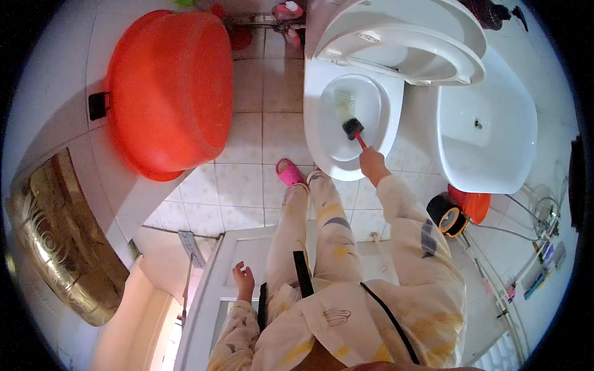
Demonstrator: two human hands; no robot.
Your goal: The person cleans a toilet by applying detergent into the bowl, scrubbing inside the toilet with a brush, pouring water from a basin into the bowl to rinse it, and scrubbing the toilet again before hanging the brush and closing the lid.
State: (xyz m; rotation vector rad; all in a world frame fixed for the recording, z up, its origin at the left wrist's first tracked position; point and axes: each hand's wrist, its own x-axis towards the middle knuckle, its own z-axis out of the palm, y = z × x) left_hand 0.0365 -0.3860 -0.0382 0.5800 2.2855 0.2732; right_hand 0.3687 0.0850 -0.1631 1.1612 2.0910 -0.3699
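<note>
My right hand (374, 165) is closed around the red handle of a toilet brush (353, 128). The brush's dark head is inside the bowl of the white toilet (315, 133), against or just above its inner surface; I cannot tell which. Yellowish-green liquid or stain shows in the bowl beyond the brush head. The toilet's seat (427, 49) and lid (346, 18) are raised. My left hand (244, 281) hangs at my side with its fingers loosely curled and apart, holding nothing.
A large red basin (173, 93) leans by the left wall. A white washbasin (486, 123) is right of the toilet, with a black and orange round object (447, 214) below it. Pink slippers (289, 173) are on my feet on the tiled floor (241, 185). A white door (238, 238) stands behind me.
</note>
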